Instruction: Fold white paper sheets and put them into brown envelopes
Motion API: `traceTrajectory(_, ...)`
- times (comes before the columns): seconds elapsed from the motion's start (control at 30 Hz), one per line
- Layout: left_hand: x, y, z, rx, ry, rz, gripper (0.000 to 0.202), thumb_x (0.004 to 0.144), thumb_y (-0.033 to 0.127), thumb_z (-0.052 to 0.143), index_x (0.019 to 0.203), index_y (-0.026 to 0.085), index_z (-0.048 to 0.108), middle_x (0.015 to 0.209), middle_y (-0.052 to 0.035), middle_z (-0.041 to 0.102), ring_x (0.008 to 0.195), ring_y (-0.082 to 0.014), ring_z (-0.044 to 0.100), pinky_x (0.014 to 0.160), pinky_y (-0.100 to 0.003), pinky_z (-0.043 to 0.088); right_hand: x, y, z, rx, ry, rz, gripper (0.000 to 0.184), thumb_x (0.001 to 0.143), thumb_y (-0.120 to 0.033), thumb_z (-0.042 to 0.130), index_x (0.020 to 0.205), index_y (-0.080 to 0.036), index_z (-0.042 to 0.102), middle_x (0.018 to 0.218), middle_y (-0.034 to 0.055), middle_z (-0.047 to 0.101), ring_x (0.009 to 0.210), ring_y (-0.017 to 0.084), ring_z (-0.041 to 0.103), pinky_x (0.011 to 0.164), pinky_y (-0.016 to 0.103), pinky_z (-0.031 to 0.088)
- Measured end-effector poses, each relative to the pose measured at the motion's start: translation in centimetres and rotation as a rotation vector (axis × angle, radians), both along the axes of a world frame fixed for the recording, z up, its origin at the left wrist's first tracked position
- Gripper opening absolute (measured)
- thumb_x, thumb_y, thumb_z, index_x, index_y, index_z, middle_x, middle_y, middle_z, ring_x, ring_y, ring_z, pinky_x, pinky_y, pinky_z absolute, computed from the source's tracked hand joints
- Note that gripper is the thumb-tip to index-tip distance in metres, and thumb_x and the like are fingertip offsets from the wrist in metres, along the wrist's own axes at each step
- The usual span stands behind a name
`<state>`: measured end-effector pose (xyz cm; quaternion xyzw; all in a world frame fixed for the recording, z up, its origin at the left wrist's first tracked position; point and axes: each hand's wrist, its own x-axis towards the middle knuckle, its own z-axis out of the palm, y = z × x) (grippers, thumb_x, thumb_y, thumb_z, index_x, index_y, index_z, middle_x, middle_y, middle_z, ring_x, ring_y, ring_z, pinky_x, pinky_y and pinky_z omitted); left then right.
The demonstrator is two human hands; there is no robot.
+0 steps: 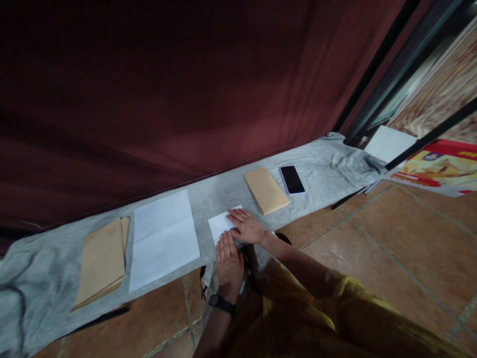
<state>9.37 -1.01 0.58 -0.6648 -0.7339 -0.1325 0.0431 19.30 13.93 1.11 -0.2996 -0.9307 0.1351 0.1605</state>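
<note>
At the far left of the cloth-covered tabletop (216, 195) lies a stack of flat brown paper pieces (102, 261), slightly fanned at its right edge. Just beside it rests a large white sheet (164, 241), creased across its middle. Next comes a small white paper (219, 223), flat near the tabletop's front edge and partly covered by both hands. The left hand (228, 261) reaches up from below, palm down, its fingers extended, held close together and resting on the paper's lower part; the forearm (a dark watch (222, 304) circles the wrist) rises steeply from the lower edge of the view. The right hand (247, 226) enters from the right on a slanting forearm, palm down, its fingers pointing left, slightly spread and laid flat across the paper's right part. Beyond the right hand lies a second brown stack (265, 190), and just beside that a phone (292, 180), dark screen up.
</note>
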Motion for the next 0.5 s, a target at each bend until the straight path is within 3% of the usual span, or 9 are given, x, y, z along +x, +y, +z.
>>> traceTrajectory(0.3, -2.5, -1.9, -1.1, 0.062, -0.005, 0.029, 0.072, 0.096, 0.028, 0.044, 0.159, 0.006, 0.017, 0.163, -0.0221, 0.028, 0.152, -0.0325, 0.026, 0.122, -0.054, 0.029, 0.0, 0.1, -0.3, -0.007, 0.018, 0.004, 0.054, 0.099, -0.041, 0.055, 0.145, -0.013, 0.052, 0.157, 0.0132, 0.043, 0.146, 0.024, 0.039, 0.124, 0.042, 0.025)
traceTrajectory(0.5, -3.1, -2.2, -0.9, 0.056, -0.002, 0.053, 0.07, 0.098, 0.033, 0.043, 0.159, 0.007, 0.019, 0.161, -0.0228, 0.034, 0.149, -0.0326, 0.033, 0.122, -0.056, 0.027, 0.0, 0.1, -0.4, -0.004, 0.013, 0.005, 0.053, 0.099, -0.038, 0.053, 0.145, -0.012, 0.051, 0.157, 0.0132, 0.043, 0.145, 0.024, 0.04, 0.125, 0.042, 0.023)
